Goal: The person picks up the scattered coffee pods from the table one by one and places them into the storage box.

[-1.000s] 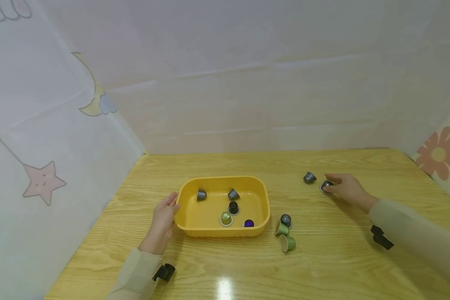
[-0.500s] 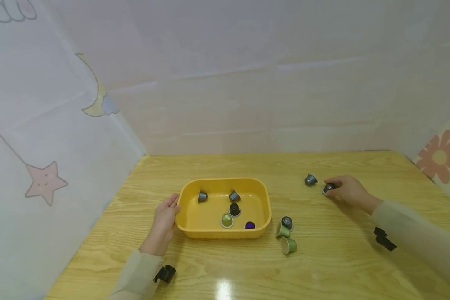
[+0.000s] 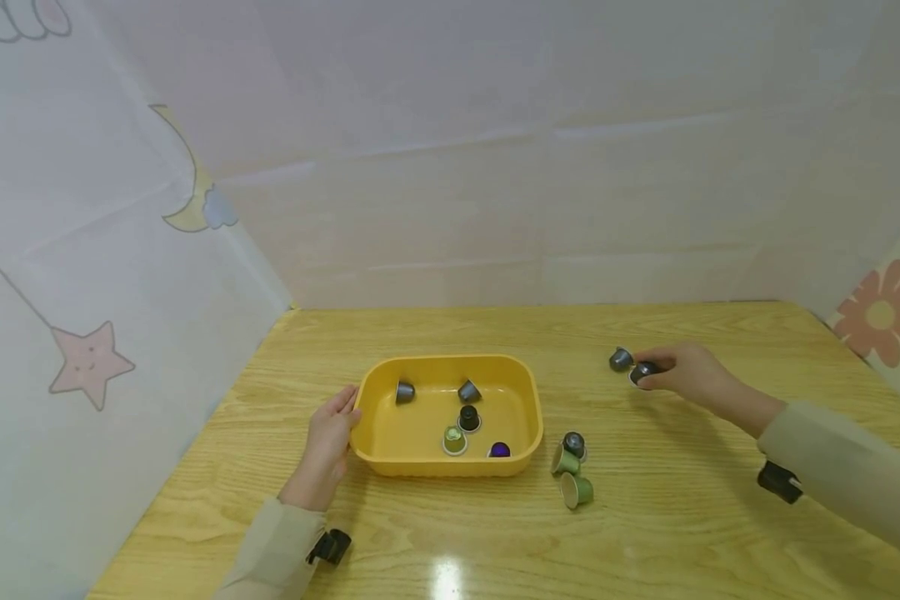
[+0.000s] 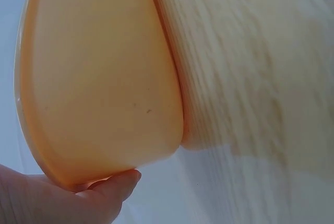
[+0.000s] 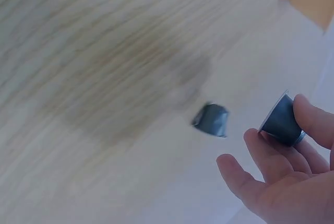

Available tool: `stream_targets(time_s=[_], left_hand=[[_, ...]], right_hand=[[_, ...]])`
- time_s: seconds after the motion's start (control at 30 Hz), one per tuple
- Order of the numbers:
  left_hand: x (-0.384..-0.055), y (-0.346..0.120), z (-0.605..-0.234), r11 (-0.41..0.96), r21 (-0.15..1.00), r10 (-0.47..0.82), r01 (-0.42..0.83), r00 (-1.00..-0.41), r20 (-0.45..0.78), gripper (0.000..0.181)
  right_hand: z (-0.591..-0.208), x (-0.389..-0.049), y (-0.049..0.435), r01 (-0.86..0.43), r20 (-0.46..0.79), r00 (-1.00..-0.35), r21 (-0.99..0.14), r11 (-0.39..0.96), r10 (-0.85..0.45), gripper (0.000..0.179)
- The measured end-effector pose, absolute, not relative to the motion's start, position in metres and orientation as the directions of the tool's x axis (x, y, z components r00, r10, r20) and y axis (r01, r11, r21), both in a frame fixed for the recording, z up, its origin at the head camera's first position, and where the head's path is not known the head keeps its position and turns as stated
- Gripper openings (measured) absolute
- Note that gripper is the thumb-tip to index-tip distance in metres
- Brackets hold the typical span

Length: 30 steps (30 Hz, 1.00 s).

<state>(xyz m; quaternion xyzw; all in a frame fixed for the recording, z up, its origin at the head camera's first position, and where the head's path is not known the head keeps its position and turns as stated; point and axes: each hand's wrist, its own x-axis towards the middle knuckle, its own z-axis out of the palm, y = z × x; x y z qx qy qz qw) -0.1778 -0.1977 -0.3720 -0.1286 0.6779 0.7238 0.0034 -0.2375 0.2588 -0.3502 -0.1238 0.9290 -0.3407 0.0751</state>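
Thumb and fingers of my right hand (image 3: 696, 379) pinch a dark grey coffee capsule (image 3: 643, 374). In the right wrist view this capsule (image 5: 282, 122) sits between thumb and fingers, a little above the table. Just left of it, another grey-blue capsule (image 3: 621, 359) lies tipped on the tabletop. At the left end of a yellow plastic tray (image 3: 450, 468), my left hand (image 3: 327, 437) grips the rim; the left wrist view shows a digit against the tray's outer wall (image 4: 104, 98). Inside the tray are a green capsule (image 3: 453, 440), a black capsule (image 3: 468, 418), a purple capsule (image 3: 499, 450) and two grey ones.
Right of the tray, a dark capsule (image 3: 573, 444) and two green capsules, one a pale green capsule (image 3: 577, 491), lie close together on the wooden table (image 3: 690, 508). A pale printed sheet (image 3: 450, 208) stands behind and beside the table.
My right hand has taken hold of the dark capsule, lifted it slightly and moved it left toward the neighbouring one. The left hand and tray have stayed in place.
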Motion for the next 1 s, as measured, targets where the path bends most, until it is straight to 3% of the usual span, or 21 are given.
stream_targets(time_s=[0.6,1.0], left_hand=[[-0.177,-0.199,-0.373,-0.078,0.982,-0.168,-0.175,-0.968,-0.186,0.052],[-0.177,-0.198,-0.372,-0.081,0.982,-0.161,-0.171,-0.970,-0.183,0.052]], right_hand=[[-0.311,-0.224,0.197,-0.292,-0.003,-0.921,-0.659,0.693,-0.391,0.051],[-0.307,-0.214,0.156,-0.351,0.023,-0.881,-0.701,0.620,-0.473,0.046]])
